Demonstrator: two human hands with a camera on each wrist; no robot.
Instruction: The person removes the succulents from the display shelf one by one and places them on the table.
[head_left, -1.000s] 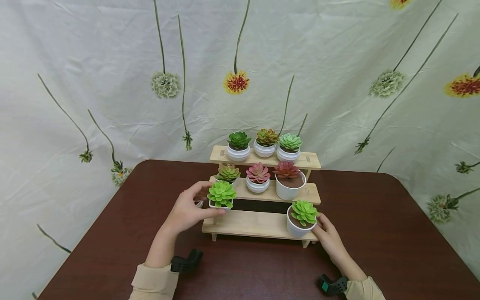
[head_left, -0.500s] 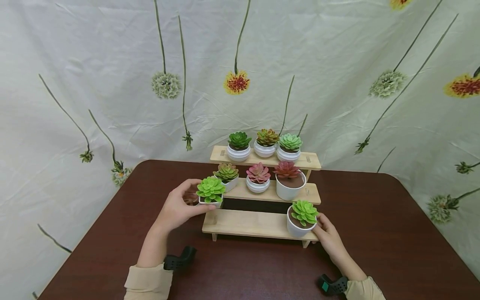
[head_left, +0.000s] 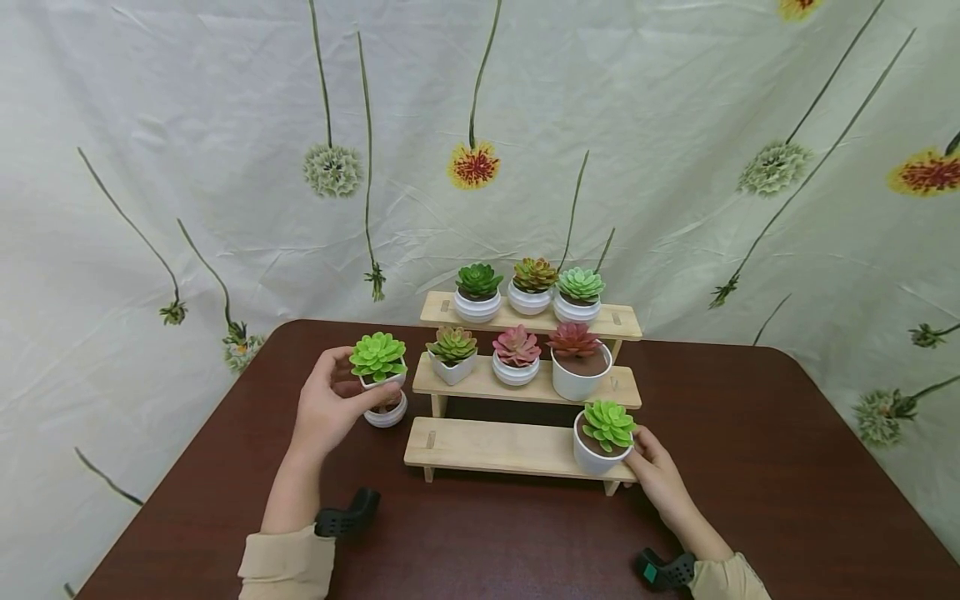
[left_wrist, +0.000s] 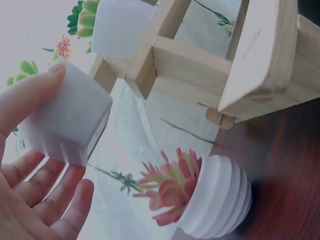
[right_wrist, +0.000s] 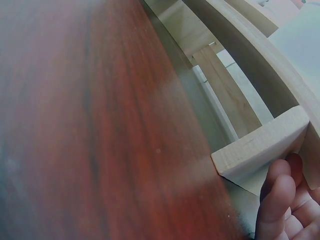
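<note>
My left hand holds a small square white pot with a bright green succulent, thumb on one side and fingers on the other. Beneath it, a ribbed white pot with a pinkish-red succulent stands on the table, partly hidden by the hand in the head view. My right hand is at the right end of the wooden tiered stand, its curled fingers under the bottom shelf by the leg. Close beside that hand, a round white pot with a bright green succulent sits on the bottom shelf.
On the middle shelf are an olive-green succulent, a pink one and a red one. The top shelf bears a dark green, a brownish and a pale green succulent. A flowered cloth hangs behind the table.
The left hand has carried the square-potted succulent left and upward, away from the stand. This uncovers the middle shelf's left end and the ribbed pot on the table. The right hand stays put.
</note>
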